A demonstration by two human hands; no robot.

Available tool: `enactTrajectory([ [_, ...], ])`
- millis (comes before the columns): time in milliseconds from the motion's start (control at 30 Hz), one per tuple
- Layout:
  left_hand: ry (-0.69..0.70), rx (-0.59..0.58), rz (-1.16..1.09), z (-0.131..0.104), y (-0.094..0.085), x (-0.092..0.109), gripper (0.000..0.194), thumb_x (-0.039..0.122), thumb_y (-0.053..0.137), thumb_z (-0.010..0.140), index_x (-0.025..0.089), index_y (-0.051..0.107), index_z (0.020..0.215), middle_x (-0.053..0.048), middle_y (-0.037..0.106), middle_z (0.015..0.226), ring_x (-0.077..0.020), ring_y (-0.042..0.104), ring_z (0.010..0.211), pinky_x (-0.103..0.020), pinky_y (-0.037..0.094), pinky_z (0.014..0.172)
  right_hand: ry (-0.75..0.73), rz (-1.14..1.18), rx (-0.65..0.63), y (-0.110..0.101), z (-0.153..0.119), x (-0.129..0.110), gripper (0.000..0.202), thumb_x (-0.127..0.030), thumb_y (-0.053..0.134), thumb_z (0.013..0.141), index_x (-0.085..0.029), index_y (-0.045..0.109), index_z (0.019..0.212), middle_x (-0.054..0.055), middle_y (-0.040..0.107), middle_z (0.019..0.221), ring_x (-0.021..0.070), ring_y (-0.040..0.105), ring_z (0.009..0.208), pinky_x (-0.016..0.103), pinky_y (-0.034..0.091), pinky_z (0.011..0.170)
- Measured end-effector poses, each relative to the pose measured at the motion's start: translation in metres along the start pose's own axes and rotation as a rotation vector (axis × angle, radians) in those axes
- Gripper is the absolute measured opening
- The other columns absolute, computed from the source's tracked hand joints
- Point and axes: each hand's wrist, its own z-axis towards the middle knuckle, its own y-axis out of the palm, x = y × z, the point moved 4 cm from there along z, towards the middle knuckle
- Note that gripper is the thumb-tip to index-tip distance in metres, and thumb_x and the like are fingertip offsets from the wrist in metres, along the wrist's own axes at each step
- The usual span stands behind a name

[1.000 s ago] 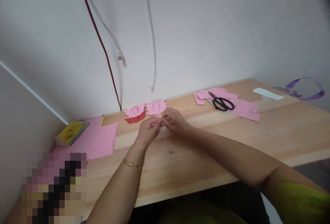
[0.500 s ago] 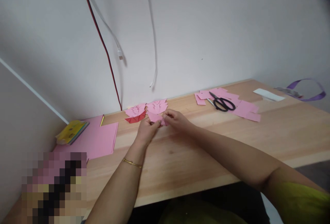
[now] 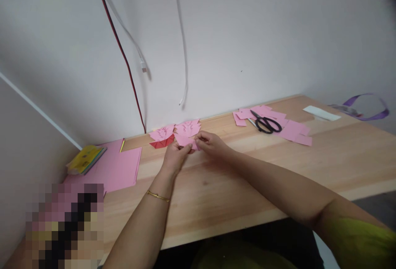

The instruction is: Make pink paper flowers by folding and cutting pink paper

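Between my two hands is a small piece of pink paper [image 3: 185, 140], held just above the wooden table. My left hand [image 3: 176, 153] pinches its lower left part, thumb on top. The fingertips of my right hand [image 3: 208, 142] close on its right edge. Just behind lie two groups of folded pink paper pieces, a left group [image 3: 162, 132] and a right group [image 3: 188, 128]. A red folded paper piece [image 3: 162, 141] rests in front of the left group. My fingers hide part of the paper I hold.
Black-handled scissors [image 3: 267, 123] lie on pink paper rectangles [image 3: 293, 130] at the right. A white strip [image 3: 321, 113] is farther right. Large pink sheets [image 3: 120, 170], a yellow packet [image 3: 86, 158] and a yellow pencil [image 3: 122, 145] are at the left. Cables [image 3: 123, 54] hang along the wall.
My hands stay almost in place on the pink paper. Slightly more of its surface shows between them, and the right fingertips have shifted a little. Nothing else has moved.
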Motion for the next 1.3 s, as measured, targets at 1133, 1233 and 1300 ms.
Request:
enactTrajectory([
  [1133,0.008,-0.094,-0.002,-0.001,0.004,-0.004,0.038,0.049,0.068,0.073,0.012,0.064,0.066,-0.005,0.066,0.064,-0.0135,0.062,0.061,-0.025,0.049,0.064,0.090,0.226,0.013,-0.004,0.000,-0.001,0.023,-0.039,0.058,0.078,-0.018,0.052,0.069,-0.004,0.050,0.058,0.0103,0.044,0.056,0.024,0.035,0.056],
  [1233,0.000,-0.078,0.070,-0.002,0.004,-0.007,0.032,0.043,0.074,0.068,0.012,0.065,0.065,-0.005,0.066,0.063,-0.0123,0.060,0.059,-0.023,0.046,0.059,0.082,0.207,0.000,-0.003,-0.001,-0.003,0.021,-0.036,0.057,0.079,-0.018,0.052,0.069,-0.003,0.051,0.059,0.0105,0.044,0.057,0.024,0.035,0.056],
  [1300,0.003,-0.093,0.056,-0.002,0.005,-0.008,0.029,0.040,0.076,0.066,0.012,0.067,0.067,-0.005,0.067,0.064,-0.0123,0.060,0.059,-0.023,0.045,0.058,0.074,0.181,0.004,-0.002,-0.001,-0.003,0.020,-0.035,0.056,0.080,-0.018,0.053,0.070,-0.003,0.052,0.061,0.0106,0.045,0.058,0.024,0.036,0.057],
])
